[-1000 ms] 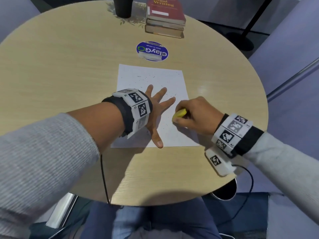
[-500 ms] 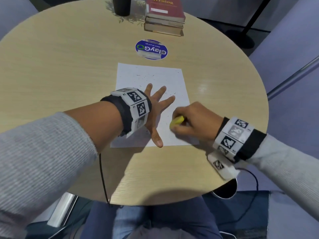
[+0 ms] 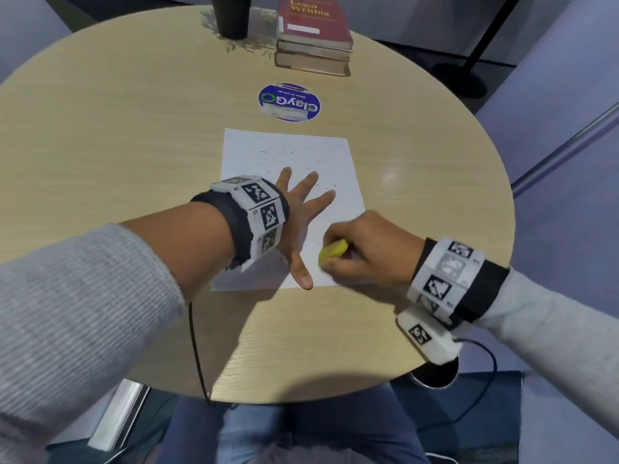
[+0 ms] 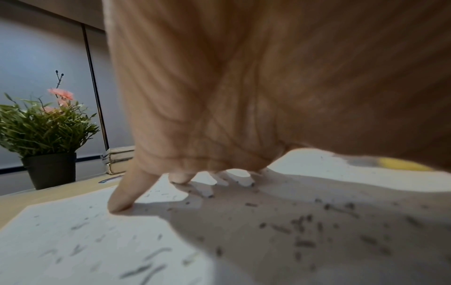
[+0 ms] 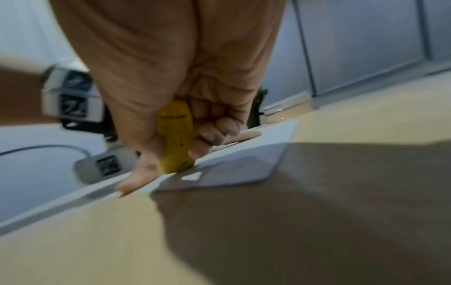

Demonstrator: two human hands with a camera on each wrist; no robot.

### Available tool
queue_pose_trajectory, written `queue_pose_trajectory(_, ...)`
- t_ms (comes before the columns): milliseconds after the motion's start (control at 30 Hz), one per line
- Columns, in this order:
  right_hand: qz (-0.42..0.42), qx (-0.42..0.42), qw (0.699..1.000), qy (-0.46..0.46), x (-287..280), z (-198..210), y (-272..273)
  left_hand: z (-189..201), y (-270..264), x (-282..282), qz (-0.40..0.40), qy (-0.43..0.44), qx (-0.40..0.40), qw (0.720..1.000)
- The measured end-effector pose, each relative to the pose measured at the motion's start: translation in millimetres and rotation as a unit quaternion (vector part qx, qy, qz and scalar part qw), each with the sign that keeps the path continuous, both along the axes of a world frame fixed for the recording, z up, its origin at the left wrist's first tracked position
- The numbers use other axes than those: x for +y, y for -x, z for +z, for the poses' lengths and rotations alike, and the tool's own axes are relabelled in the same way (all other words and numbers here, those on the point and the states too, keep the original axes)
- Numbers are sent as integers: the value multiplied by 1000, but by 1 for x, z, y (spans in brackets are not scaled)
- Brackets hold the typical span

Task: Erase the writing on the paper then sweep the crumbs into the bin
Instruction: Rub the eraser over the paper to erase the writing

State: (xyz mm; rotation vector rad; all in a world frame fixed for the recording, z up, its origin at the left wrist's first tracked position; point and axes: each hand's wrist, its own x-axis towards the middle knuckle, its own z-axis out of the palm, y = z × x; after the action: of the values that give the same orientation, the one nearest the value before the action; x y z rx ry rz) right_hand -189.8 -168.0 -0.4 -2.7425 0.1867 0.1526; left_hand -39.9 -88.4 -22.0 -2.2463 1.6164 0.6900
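Note:
A white sheet of paper (image 3: 284, 152) lies in the middle of the round wooden table (image 3: 100, 128), dotted with dark eraser crumbs (image 4: 302, 223). My left hand (image 3: 301, 209) presses flat on the sheet with fingers spread; its fingertips (image 4: 122, 204) touch the paper. My right hand (image 3: 361, 249) grips a yellow eraser (image 3: 333, 251) and holds its end against the sheet's near right corner. In the right wrist view the eraser (image 5: 174, 138) stands between thumb and curled fingers, its tip on the paper (image 5: 244, 164). The round opening of a bin (image 3: 435, 376) shows below the table's near right edge.
A blue round sticker (image 3: 289, 102) lies just beyond the paper. A stack of books (image 3: 313, 38) and a dark plant pot (image 3: 232, 15) stand at the far edge; the plant (image 4: 44, 125) shows in the left wrist view. Cables hang from both wrists.
My right hand has dragged the eraser toward me, down the right side of the sheet to its near corner. The left hand has stayed pressed flat on the paper.

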Motion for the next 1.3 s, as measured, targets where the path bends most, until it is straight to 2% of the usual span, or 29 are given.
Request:
queue_pose_trajectory(33,-37,-11,999,13,-12,3,-4,2,-1,1,-1,-6,1,1000)
queue_pose_trajectory(100,-55,-19,998,37,-20,4,-6,6,0,0,-3,-20,2,1000)
queue_pose_trajectory(233,29,18,999,-6,13,-2,7,4,1,-1,2,-24,-7,1000)
queue_pose_trajectory(333,-55,-11,998,24,-16,3,-4,0,0,1,0,2,-1,1000)
queue_pose_trajectory(367,-58,-14,997,43,-22,3,-6,0,1,2,-1,6,0,1000)
queue_pose_trajectory(433,-19,-1,999,44,-11,1,-2,2,2,1,0,-4,-8,1000)
queue_pose_trajectory(500,39,31,999,2,10,-1,7,4,2,0,0,-20,-11,1000)
queue_pose_trajectory(533,34,33,999,-1,7,0,6,4,2,-1,2,-21,-9,1000)
queue_pose_trajectory(633,-60,6,997,45,-28,4,-6,7,3,0,3,-20,-4,1000)
queue_pose_trajectory(667,-60,0,997,53,-31,2,-5,8,4,1,3,-22,-4,1000)
queue_pose_trajectory(733,-12,6,999,46,-11,0,0,9,4,1,3,-30,-4,1000)
queue_pose_trajectory(800,52,33,998,-1,14,-3,8,11,5,1,3,-37,-4,999)
queue_pose_trajectory(867,10,37,999,-5,0,0,4,11,4,1,5,-38,-1,999)
queue_pose_trajectory(933,-63,6,997,36,-32,3,-6,13,5,2,3,-32,1,999)
queue_pose_trajectory(1000,-66,-8,996,53,-38,0,-5,13,7,2,-3,-27,-4,1000)
queue_pose_trajectory(1100,27,16,999,6,4,-5,5,12,7,2,-2,-36,-12,999)
queue_pose_trajectory(1133,31,21,999,-10,5,-5,5,14,6,2,-1,-38,-10,999)
queue_pose_trajectory(1233,-64,8,998,20,-30,0,-9,15,7,1,1,-38,-4,999)
queue_pose_trajectory(1300,-81,9,995,57,-48,0,-13,15,7,2,-3,-45,-6,999)
